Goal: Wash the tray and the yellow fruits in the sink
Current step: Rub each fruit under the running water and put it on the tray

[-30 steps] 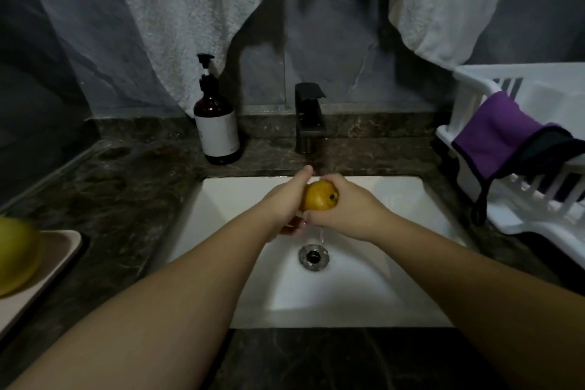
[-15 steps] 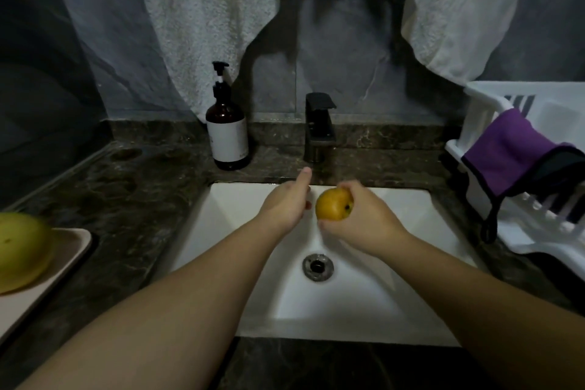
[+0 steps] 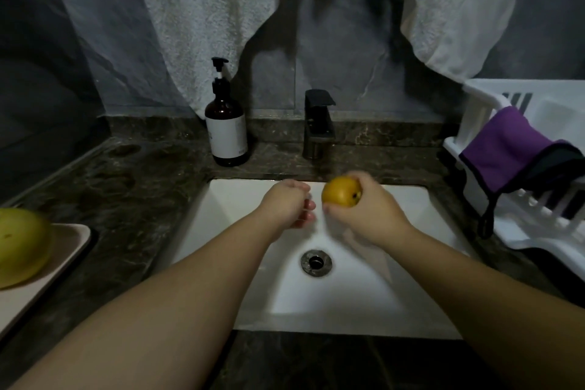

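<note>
Table (image 3: 133,187) of dark stone around white sink (image 3: 348,288). Tray (image 3: 41,266) at left edge, carrying big yellow fruit (image 3: 19,250). Above sink, right hand (image 3: 364,212), fingers grasping small orange-yellow fruit (image 3: 341,191); left hand (image 3: 286,204) just beside, loosely curled, holding nothing.

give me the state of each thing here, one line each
small yellow fruit: held over the sink, off the basin
right hand: grips the small fruit
left hand: fingers loosely curled, holds nothing
large yellow fruit: rests on the tray
tray: flat on the counter, left of the sink
faucet: no stream visible
purple cloth: draped over the rack edge
</note>
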